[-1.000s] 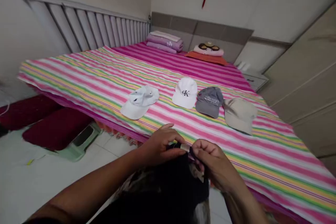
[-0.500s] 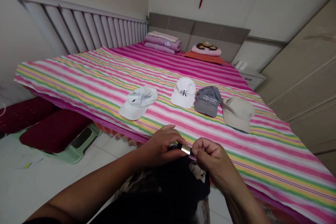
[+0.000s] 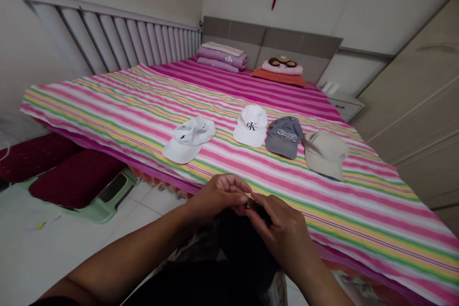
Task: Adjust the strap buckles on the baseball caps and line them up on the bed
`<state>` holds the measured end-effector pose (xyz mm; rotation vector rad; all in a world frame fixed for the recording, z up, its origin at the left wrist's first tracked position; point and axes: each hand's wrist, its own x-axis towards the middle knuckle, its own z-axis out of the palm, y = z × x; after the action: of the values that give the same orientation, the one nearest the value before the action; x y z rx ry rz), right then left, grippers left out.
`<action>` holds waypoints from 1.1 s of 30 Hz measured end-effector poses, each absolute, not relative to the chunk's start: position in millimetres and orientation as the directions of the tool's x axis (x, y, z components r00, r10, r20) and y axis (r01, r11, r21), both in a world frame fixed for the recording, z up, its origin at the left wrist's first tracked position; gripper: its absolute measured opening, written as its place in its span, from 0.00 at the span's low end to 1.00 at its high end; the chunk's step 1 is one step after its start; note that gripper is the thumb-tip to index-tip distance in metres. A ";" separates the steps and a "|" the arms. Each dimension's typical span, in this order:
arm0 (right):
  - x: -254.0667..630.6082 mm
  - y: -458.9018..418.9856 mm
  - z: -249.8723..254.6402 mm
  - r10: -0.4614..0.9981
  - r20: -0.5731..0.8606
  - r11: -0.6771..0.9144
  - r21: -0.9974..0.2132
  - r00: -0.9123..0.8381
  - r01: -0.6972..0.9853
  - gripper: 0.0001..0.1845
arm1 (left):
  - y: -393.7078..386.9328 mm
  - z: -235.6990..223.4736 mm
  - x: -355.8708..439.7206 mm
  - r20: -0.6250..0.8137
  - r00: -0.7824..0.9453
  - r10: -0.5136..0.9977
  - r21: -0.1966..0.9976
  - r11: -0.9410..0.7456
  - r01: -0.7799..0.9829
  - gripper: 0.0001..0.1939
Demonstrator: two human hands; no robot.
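A black cap (image 3: 236,236) is held low in front of me, its dark cloth blending into my dark clothing. My left hand (image 3: 220,196) pinches its back strap between thumb and fingers. From the other side, my right hand (image 3: 285,224) grips the strap around a small metal buckle (image 3: 252,204), which the fingers mostly cover. Beyond my hands, a pale cap (image 3: 190,138) lies on the bed to the left. A white cap (image 3: 250,126) with black letters, a grey cap (image 3: 284,137) with white script and a beige cap (image 3: 326,154) sit in a row to the right.
A striped sheet (image 3: 122,105) covers the near part of the bed. Folded purple bedding (image 3: 222,57) and a pink bundle on orange cloth (image 3: 279,76) lie by the headboard (image 3: 247,33). Stools with dark red tops (image 3: 77,177) stand at the left; a wardrobe (image 3: 419,105) stands right.
My right hand has turned over, its back now facing up, and shifted left against my left hand. The metal buckle, plainly visible before, is now mostly covered. The caps on the bed stay put.
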<state>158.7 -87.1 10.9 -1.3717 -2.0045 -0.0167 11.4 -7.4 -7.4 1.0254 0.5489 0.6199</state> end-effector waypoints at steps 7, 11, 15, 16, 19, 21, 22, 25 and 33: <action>160.4 -87.8 4.5 0.831 0.527 0.396 -0.334 -0.179 0.856 0.02 | -10.3 -14.7 14.6 -0.127 0.619 0.775 0.882 0.374 -0.288 0.13; 165.6 -89.4 8.5 0.872 0.471 0.357 -0.429 -0.132 0.830 0.03 | -8.8 -18.9 13.9 -0.126 0.556 0.822 0.892 0.339 -0.298 0.12; 168.0 -91.0 13.9 0.912 0.398 0.311 -0.509 -0.101 0.802 0.03 | -5.2 -17.8 12.5 -0.125 0.637 0.761 0.932 0.310 -0.187 0.11; 167.8 -91.2 14.7 0.916 0.387 0.307 -0.514 -0.103 0.801 0.03 | -3.9 -16.4 12.7 -0.117 0.662 0.740 0.942 0.294 -0.162 0.12; 166.7 -91.5 16.3 0.916 0.385 0.319 -0.525 -0.114 0.789 0.03 | 1.4 -10.7 14.7 -0.044 0.780 0.624 0.985 0.157 -0.069 0.14; 166.8 -91.6 17.4 0.914 0.389 0.330 -0.548 -0.115 0.769 0.04 | 5.1 -6.9 17.2 -0.023 0.876 0.482 0.999 0.045 0.002 0.14; 167.5 -91.6 17.9 0.923 0.368 0.319 -0.577 -0.108 0.752 0.04 | 6.5 -5.5 18.5 -0.026 0.906 0.423 1.000 0.018 0.020 0.15; 173.6 -91.4 18.2 0.980 0.194 0.179 -0.776 -0.042 0.605 0.05 | 8.1 -3.4 21.9 -0.035 0.925 0.379 0.996 0.089 0.001 0.16; 191.6 -95.3 7.6 0.978 -0.160 -0.165 -0.986 -0.131 -0.026 0.22 | 11.5 -4.8 19.7 -0.112 0.807 0.579 0.879 0.436 -0.190 0.16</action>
<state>191.6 -95.3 7.6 -1.2373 -1.1939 1.4433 19.7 11.5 -4.8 1.0140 0.4339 0.4977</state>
